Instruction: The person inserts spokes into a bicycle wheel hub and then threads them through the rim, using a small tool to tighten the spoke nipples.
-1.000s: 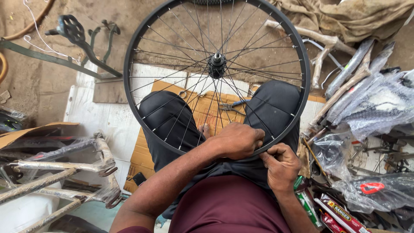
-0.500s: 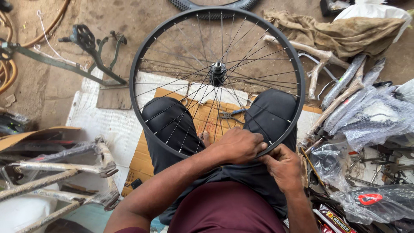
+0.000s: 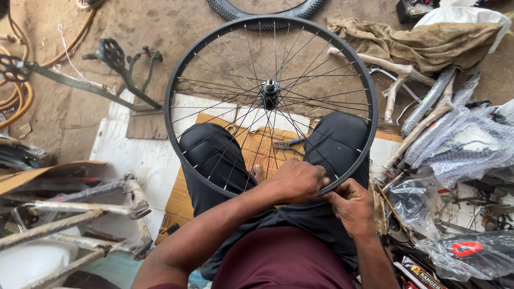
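Note:
A black spoked bicycle wheel [image 3: 182,69] stands upright between my knees, its hub [image 3: 270,86] near the middle. My left hand [image 3: 294,181] grips the bottom of the rim, fingers curled over it. My right hand [image 3: 352,206] sits just to its right, pinching at the rim's lower edge; what it pinches is hidden. I sit on flattened cardboard [image 3: 176,206] in black trousers. A small plier-like tool [image 3: 286,143] lies on the cardboard behind the spokes.
Wrapped bicycle frames [image 3: 80,208] lie at the left. A crank with pedal [image 3: 115,56] lies on the dirt at upper left. A tyre [image 3: 257,13] lies behind the wheel. Bagged parts and tools [image 3: 460,155] crowd the right, beside a tan cloth [image 3: 428,43].
The view has shifted, so the wheel sits lower in the picture. Both hands stay at the bottom of the rim with only slight finger movement.

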